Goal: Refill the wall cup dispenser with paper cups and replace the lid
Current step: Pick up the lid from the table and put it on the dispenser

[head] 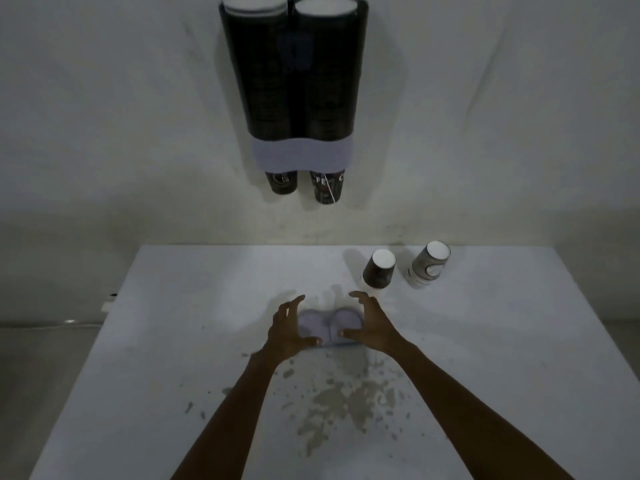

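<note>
A dark two-tube cup dispenser [294, 81] hangs on the wall, both tubes open at the top and filled with cups; a cup pokes out under each tube below its pale band. The pale lilac double-round lid [325, 327] lies flat on the table. My left hand [289, 332] is at the lid's left side and my right hand [369, 327] at its right side, fingers spread and curved over it, thumbs at its near edge. Whether they grip it is unclear. Two upside-down cup stacks, one dark [379, 270] and one pale [429, 265], stand at the back right.
The white table [173, 341] has a patch of worn, flaked paint [346, 400] near my forearms. A white wall rises behind it. A small white object with a cable [109, 301] lies off the table's left edge.
</note>
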